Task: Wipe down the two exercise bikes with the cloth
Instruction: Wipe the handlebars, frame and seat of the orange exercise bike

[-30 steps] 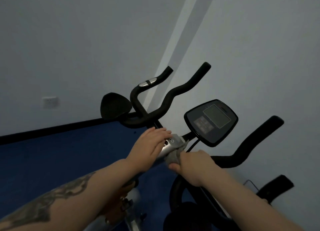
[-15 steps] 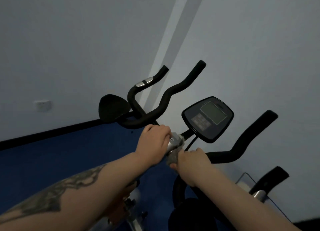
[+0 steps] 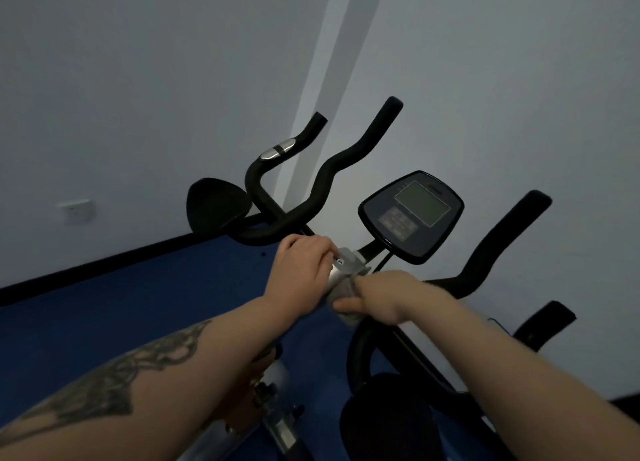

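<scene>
At centre frame, left hand [image 3: 302, 270] has gone from lying flat to curling its fingers over the silver post [image 3: 341, 270] of the near bike [image 3: 408, 363], steadying it. Just right, right hand [image 3: 384, 299] stays clamped on the cloth [image 3: 346, 296], bunched vs. the post below the console [image 3: 412, 214]. Judgement: post wipe still underway; far bike [image 3: 294, 197], behind at left, not yet touched.

Console [image 3: 412, 214] stands right of the far handlebar [image 3: 311, 197]; saddle [image 3: 216, 207] lies left; wall socket [image 3: 77, 211] farther left.
</scene>
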Demonstrator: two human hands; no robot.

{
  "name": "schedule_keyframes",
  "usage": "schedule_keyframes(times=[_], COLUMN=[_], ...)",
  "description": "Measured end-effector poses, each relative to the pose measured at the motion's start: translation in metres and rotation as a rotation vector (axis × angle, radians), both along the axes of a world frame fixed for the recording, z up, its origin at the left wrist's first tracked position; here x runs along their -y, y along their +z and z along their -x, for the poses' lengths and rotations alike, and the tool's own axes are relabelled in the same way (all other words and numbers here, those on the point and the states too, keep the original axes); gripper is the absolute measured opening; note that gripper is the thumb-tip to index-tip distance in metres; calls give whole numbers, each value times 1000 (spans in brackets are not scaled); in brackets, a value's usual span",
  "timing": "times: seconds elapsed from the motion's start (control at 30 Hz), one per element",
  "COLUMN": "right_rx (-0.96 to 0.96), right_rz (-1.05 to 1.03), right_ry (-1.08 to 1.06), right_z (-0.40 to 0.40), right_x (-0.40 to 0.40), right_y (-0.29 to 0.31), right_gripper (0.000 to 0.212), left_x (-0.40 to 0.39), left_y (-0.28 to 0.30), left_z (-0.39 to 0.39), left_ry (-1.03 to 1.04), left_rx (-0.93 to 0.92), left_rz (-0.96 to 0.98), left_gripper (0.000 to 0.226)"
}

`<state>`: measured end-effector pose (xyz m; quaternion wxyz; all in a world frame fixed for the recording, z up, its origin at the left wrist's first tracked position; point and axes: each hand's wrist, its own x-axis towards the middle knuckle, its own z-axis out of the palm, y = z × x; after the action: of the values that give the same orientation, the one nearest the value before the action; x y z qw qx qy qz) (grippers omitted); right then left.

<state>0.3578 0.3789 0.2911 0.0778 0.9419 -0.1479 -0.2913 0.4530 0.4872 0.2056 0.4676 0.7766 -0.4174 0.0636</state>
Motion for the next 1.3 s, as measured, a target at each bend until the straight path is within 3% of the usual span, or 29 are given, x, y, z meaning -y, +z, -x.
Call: schedule_keyframes(times=[0.07, 0.17, 0.23, 0.3, 0.43, 0.5, 0.57, 0.63, 0.73, 0.83, 0.93, 1.1, 1.2, 1.3], right_rx=[-42, -38, 3, -25, -98, -93, -94, 12, 135, 122, 162, 466, 646, 543], right_rz=[-49, 340, 418, 276, -292, -202, 183, 344, 231, 102, 63, 30, -24, -183], right_ry=[33, 164, 102, 17, -167, -124, 78, 190, 96, 60, 107, 224, 353, 400], right_z=[-7, 11, 18, 8, -13, -9, 6, 20, 16, 7, 18, 55, 79, 80], right_x=[2, -23, -30, -23, 2, 0, -15, -23, -13, -2, -1, 9, -3, 19], right_y=[3, -18, -29, -22, 8, 6, -10, -27, -23, -13, -9, -3, -25, -14], right_gripper=[55, 44, 44, 51, 47, 51, 44, 36, 50, 63, 55, 34, 34, 36], left_x=[-1, -2, -1, 0, 0, -1, -2, -1, 1, 0, -1, -2, -3, -8], left_y=[0, 0, 0, -2, -1, 0, 0, -1, -2, -1, -1, 4, 5, 6], left_z=[1, 3, 3, 1, 1, 2, 3, 2, 1, 0, 2, 8, 16, 32], left_ry=[-1, -3, 1, 7, -5, -9, -13, -9, -1, 1, 4, 13, 29, 39], left_rx=[7, -5, -2, 2, 3, -6, -14, -7, 12, 16, 16, 9, -137, -340], left_rz=[-1, 9, 6, 10, 13, 18, 23, 28, 38, 38, 30, 2, 49, 87], left_gripper=[24, 27, 27, 26, 27, 26, 24, 24, 26, 25, 21, 21, 23, 29])
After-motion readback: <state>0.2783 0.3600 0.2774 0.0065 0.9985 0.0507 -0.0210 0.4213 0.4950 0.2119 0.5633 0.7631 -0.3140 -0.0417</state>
